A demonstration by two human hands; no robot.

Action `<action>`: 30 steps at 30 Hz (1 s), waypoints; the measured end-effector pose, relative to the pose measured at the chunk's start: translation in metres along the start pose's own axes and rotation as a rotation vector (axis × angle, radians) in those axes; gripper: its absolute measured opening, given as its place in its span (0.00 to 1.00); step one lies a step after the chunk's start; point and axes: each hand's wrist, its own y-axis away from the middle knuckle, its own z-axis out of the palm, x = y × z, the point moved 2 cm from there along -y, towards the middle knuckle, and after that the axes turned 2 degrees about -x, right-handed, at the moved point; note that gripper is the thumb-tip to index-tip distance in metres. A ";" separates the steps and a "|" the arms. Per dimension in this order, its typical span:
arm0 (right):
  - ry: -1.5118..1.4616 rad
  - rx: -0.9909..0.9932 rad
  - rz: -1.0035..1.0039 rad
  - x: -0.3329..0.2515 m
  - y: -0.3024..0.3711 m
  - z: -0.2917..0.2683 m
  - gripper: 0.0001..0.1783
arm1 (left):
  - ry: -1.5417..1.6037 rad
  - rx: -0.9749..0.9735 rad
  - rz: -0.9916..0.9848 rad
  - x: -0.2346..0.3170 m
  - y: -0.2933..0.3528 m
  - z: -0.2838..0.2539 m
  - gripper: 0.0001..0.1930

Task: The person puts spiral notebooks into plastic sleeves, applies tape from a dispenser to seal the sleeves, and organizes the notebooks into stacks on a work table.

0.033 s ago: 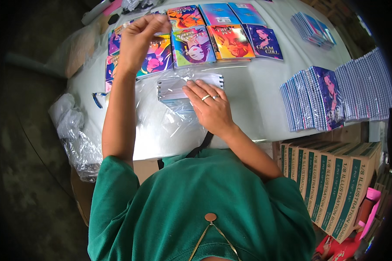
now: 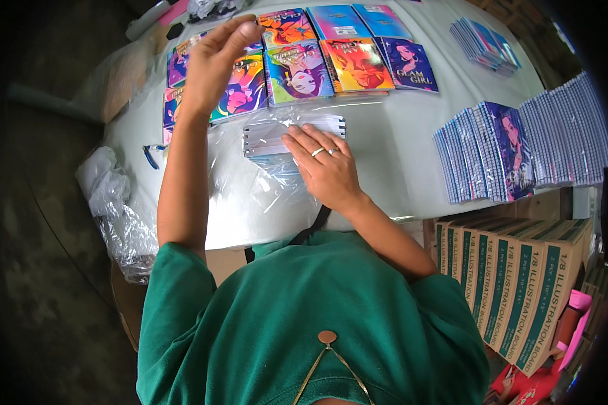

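My right hand [image 2: 329, 169], with rings on its fingers, lies flat with its fingers stretched out on a small stack of spiral notebooks [image 2: 263, 138]. The stack shows its page edges and dark binding coils, and clear plastic film [image 2: 250, 185] spreads round it. My left hand [image 2: 213, 64] is raised to the left and farther away, above the colourful notebooks. Its thumb and fingers are drawn together in a pinch; whatever is between them, if anything, I cannot make out.
Rows of illustrated notebooks [image 2: 300, 71] lie at the back. Standing notebooks [image 2: 466, 155] line the right side, with a smaller pile [image 2: 483, 44] beyond. Blue-handled pliers [image 2: 151, 156] and crumpled plastic [image 2: 111, 196] lie left. Brown cartons [image 2: 520, 290] stand below the table at right.
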 end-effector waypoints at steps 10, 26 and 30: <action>-0.262 0.372 0.055 0.002 0.009 0.011 0.20 | -0.655 -0.213 0.265 -0.014 0.132 0.045 0.13; -0.267 0.350 -0.049 0.011 0.011 0.015 0.10 | -0.268 0.580 -1.115 -0.122 0.272 -0.181 0.22; -0.257 0.359 -0.036 0.012 0.014 0.019 0.12 | -0.097 0.385 -1.373 -0.117 0.249 -0.171 0.14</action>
